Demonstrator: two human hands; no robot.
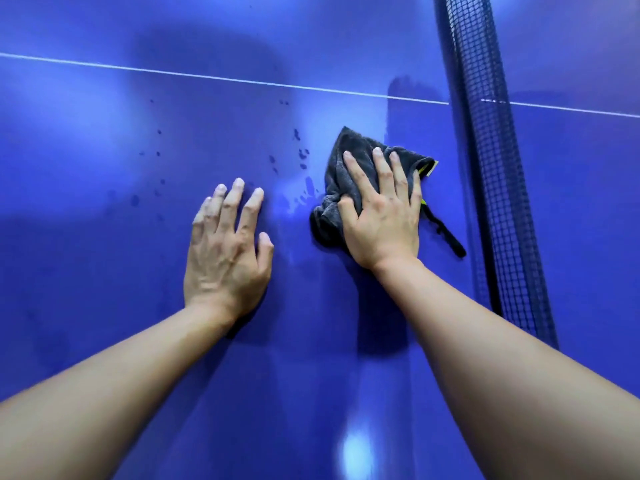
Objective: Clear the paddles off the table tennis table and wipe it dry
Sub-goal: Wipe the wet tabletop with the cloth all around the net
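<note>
Counter: blue and glossy, fills the view. No paddles in sight, so clearing looks done on this part. Step in hand, by my reading: wiping dry.

Left hand lies flat on the bare surface, fingers straight and spread, holding nothing; likely a brace. Right hand, just beside it, has its fingers straight and presses down on a bunched dark grey cloth, which pokes out beyond the fingertips.

Water droplets are scattered between the 2 hands and beyond the left fingertips, unwiped. Farther off, 1 white line crosses the surface. The net stands right of the right hand.

Next move calls for sweeping the cloth toward the left hand, across the droplets, under steady pressure.
</note>
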